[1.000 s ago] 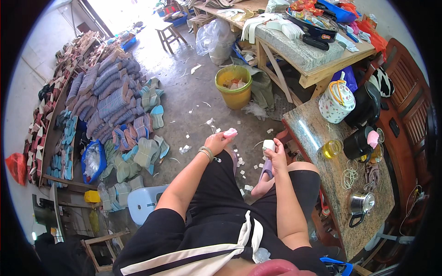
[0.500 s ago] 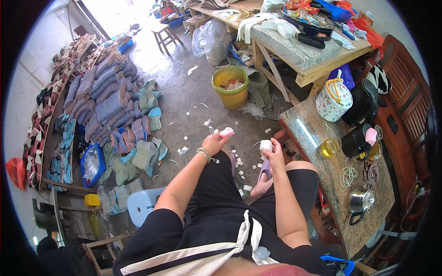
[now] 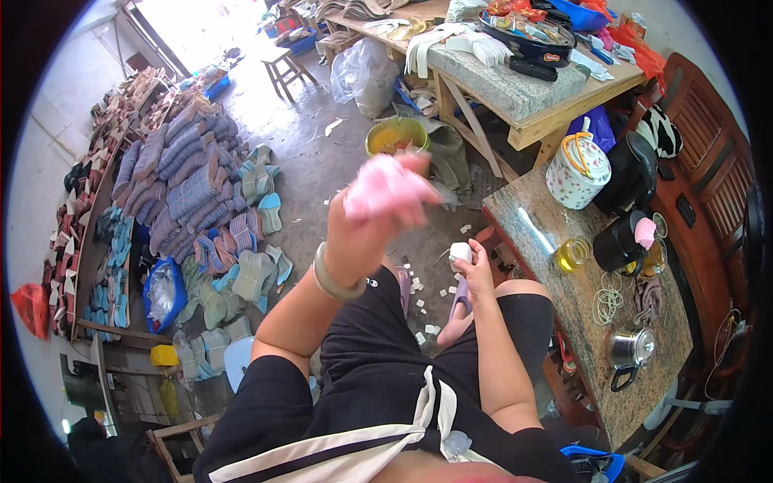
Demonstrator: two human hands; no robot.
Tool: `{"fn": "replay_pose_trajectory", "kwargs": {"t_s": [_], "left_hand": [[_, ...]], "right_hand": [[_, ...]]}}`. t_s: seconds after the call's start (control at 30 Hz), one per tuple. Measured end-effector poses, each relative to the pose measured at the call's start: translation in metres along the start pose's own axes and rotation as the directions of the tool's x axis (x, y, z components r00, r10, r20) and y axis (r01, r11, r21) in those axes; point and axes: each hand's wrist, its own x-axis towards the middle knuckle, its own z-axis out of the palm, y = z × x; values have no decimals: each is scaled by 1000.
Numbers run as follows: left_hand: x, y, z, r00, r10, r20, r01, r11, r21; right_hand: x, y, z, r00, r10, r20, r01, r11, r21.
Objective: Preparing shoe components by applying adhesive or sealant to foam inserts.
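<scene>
Left hand (image 3: 360,240): since half a second ago it has risen from near my knee toward the camera, and it is blurred now; its fingers are bent around the pink piece.
Pink piece (image 3: 378,190): it came up together with this hand; its exact shape I cannot tell, because of the blur.
Bangle (image 3: 326,282): it sits around my left wrist.
Right hand (image 3: 481,276): it stays low, near my right knee, with thumb and fingers pinched on the white block.
White block (image 3: 460,252): it is in these fingertips, above the floor.
Floor (image 3: 310,173): small white pieces (image 3: 420,338) are scattered near my feet.
Bucket (image 3: 398,133): it is yellow-green, partly hidden behind my raised hand.
Stone-topped bench (image 3: 596,354): at my right, it carries a flowered teapot (image 3: 578,175), a glass jar (image 3: 573,255) with yellow liquid, a coiled cord (image 3: 608,306) and a steel pot (image 3: 628,349).
Striped soles (image 3: 189,173): they are piled high at my left.
</scene>
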Motion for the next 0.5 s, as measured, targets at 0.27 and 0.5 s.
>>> {"fn": "replay_pose_trajectory", "kwargs": {"t_s": [0.27,0.5], "left_hand": [[53,81,26,875,469,122,-405,845,-349],[59,96,32,845,533,48,-470,781,-411]], "right_hand": [[-1,1,-2,998,-47,-40,44,996,-74],[-6,-1,2,999,-17,-44,13,997,-70]]}}
